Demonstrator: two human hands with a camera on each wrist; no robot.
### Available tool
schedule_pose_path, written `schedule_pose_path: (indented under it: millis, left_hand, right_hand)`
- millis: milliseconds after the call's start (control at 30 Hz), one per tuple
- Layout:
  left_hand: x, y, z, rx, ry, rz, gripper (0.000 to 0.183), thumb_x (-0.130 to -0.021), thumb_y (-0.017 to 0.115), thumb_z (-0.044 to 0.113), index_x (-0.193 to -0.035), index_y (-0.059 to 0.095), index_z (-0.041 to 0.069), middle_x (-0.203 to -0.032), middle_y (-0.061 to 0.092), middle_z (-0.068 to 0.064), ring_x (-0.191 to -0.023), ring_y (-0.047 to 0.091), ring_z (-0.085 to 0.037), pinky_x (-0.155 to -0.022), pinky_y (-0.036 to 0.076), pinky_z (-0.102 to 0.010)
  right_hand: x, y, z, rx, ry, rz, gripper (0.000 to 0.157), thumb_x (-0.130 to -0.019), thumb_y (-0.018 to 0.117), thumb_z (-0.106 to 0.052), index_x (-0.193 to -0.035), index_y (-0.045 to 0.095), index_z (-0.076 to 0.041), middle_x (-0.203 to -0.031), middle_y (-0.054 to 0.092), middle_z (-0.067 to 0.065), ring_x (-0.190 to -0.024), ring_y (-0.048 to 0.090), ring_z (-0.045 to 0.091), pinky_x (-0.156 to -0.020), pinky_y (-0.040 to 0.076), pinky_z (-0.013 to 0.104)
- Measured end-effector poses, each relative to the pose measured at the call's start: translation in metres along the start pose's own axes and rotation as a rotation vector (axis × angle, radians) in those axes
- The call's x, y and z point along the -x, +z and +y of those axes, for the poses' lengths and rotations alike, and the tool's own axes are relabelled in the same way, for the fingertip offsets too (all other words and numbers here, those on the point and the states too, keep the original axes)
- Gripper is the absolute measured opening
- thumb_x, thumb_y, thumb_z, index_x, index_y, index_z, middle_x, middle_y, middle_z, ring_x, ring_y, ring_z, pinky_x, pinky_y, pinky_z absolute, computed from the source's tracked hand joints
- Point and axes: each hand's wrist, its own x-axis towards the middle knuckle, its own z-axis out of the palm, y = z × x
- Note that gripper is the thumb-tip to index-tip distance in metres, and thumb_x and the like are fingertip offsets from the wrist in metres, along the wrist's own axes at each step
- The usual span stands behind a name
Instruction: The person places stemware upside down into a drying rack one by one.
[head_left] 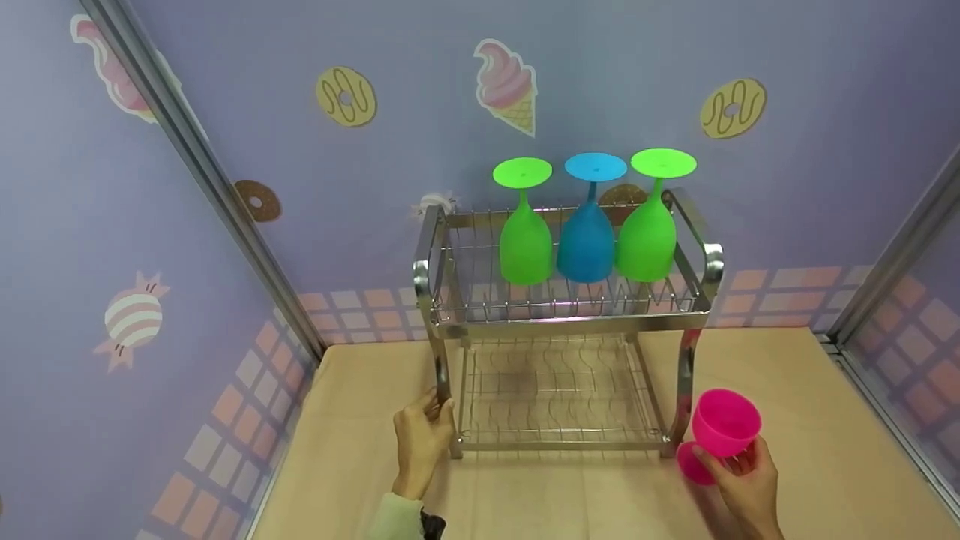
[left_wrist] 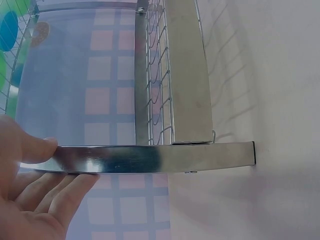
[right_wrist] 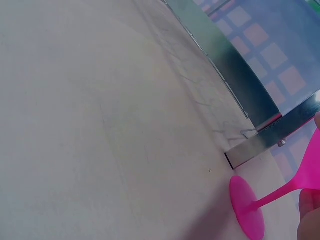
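Note:
A two-tier metal dish rack [head_left: 570,324] stands on the table. My left hand [head_left: 423,439] holds its left front leg; in the left wrist view the thumb of that hand [left_wrist: 35,190] lies on one side of the metal leg [left_wrist: 125,159] and the fingers on the other. Beside the right front leg, my right hand [head_left: 750,487] grips a pink goblet [head_left: 726,421] by its bowl. The goblet is upright but tilted, its foot low near the rack's leg. In the right wrist view the pink foot [right_wrist: 246,207] and stem show, while most of the hand is cut off.
On the upper tier, a green goblet [head_left: 525,247], a blue goblet [head_left: 586,244] and another green goblet [head_left: 646,244] stand upside down in a row. The lower wire tier [head_left: 555,390] sits beneath. Patterned walls [head_left: 420,97] enclose the cloth-covered table [head_left: 360,375] behind and at both sides.

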Motion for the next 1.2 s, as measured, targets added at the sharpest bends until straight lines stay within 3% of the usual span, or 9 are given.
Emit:
schedule_pose_path:
  millis: [167, 267, 533, 633, 800, 1067, 1200]
  left_hand:
    - [0.001, 0.0, 0.001, -0.004, -0.02, -0.017, 0.026, -0.094, 0.077, -0.004, -0.118, 0.073, -0.014, -0.106, 0.078, -0.028, -0.094, 0.08, -0.041, -0.078, 0.069, -0.038]
    - [0.002, 0.0, 0.001, -0.006, -0.022, -0.004, 0.026, -0.093, 0.078, -0.005, -0.118, 0.074, -0.013, -0.104, 0.079, -0.027, -0.092, 0.08, -0.04, -0.077, 0.069, -0.038]
    - [0.004, -0.001, -0.001, 0.026, -0.032, 0.028, 0.028, -0.092, 0.078, -0.006, -0.119, 0.073, -0.014, -0.105, 0.079, -0.028, -0.092, 0.081, -0.041, -0.076, 0.069, -0.038]
    - [0.006, -0.003, -0.002, 0.048, -0.053, 0.037, 0.029, -0.092, 0.079, -0.005, -0.119, 0.072, -0.014, -0.105, 0.079, -0.028, -0.091, 0.081, -0.04, -0.075, 0.069, -0.037]
    - [0.008, -0.006, -0.003, 0.072, -0.082, 0.049, 0.029, -0.091, 0.081, -0.005, -0.118, 0.074, -0.01, -0.104, 0.079, -0.025, -0.089, 0.081, -0.038, -0.074, 0.069, -0.035]
    - [0.008, -0.019, 0.004, 0.101, -0.144, -0.018, 0.031, -0.093, 0.079, 0.002, -0.123, 0.075, -0.001, -0.119, 0.078, -0.023, -0.097, 0.08, -0.039, -0.083, 0.069, -0.043]
    - [0.01, -0.025, 0.011, 0.086, -0.111, -0.051, 0.036, -0.093, 0.08, 0.007, -0.127, 0.073, -0.001, -0.127, 0.075, -0.024, -0.107, 0.077, -0.044, -0.091, 0.066, -0.055]
  right_hand:
    - [0.001, -0.002, -0.002, -0.049, -0.003, 0.005, 0.085, -0.086, 0.088, 0.002, -0.156, 0.041, -0.002, -0.126, 0.055, -0.011, -0.107, 0.061, -0.011, -0.091, 0.051, 0.001]
    - [0.001, -0.004, -0.003, -0.071, 0.001, 0.007, 0.086, -0.084, 0.087, 0.008, -0.156, 0.04, -0.002, -0.128, 0.055, -0.007, -0.108, 0.061, -0.009, -0.092, 0.052, 0.002]
    - [0.007, -0.009, -0.024, 0.06, 0.07, -0.006, 0.092, -0.089, 0.086, -0.003, -0.163, 0.032, -0.007, -0.152, 0.047, 0.007, -0.128, 0.051, 0.007, -0.101, 0.048, 0.002]
    - [0.01, -0.011, -0.032, 0.084, 0.034, -0.014, 0.092, -0.088, 0.088, -0.004, -0.162, 0.033, -0.005, -0.154, 0.047, 0.011, -0.128, 0.051, 0.007, -0.101, 0.045, 0.001]
    - [0.018, -0.015, -0.046, 0.131, -0.053, -0.018, 0.091, -0.085, 0.09, -0.003, -0.16, 0.038, -0.003, -0.151, 0.051, 0.013, -0.12, 0.049, -0.005, -0.097, 0.041, -0.004]
    - [0.029, -0.024, -0.067, 0.141, -0.259, -0.012, 0.094, -0.073, 0.094, 0.01, -0.154, 0.047, 0.0, -0.134, 0.056, -0.012, -0.113, 0.057, -0.008, -0.096, 0.046, -0.002]
    - [0.034, -0.026, -0.078, 0.164, -0.341, -0.028, 0.095, -0.068, 0.096, 0.011, -0.151, 0.052, -0.002, -0.129, 0.058, -0.021, -0.11, 0.06, -0.007, -0.097, 0.047, 0.0]
